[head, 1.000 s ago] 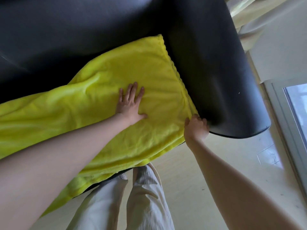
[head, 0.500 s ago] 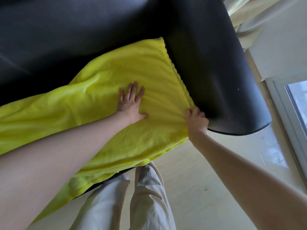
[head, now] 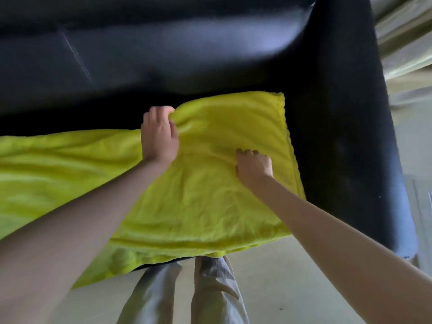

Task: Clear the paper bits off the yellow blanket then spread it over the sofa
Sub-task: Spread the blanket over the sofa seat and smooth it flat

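The yellow blanket (head: 205,199) lies across the seat of the black sofa (head: 339,136), running off the left edge of the view and ending just short of the right armrest, with its near edge hanging over the seat front. The left hand (head: 160,136) is at the blanket's far edge, fingers curled and pinching a raised fold of the cloth. To its right, nearer the camera, the right hand (head: 253,166) sits on the blanket with fingers curled down into the fabric, gripping it. Pale trousers (head: 210,295) show below, standing on a light floor (head: 292,277) just in front of the sofa.
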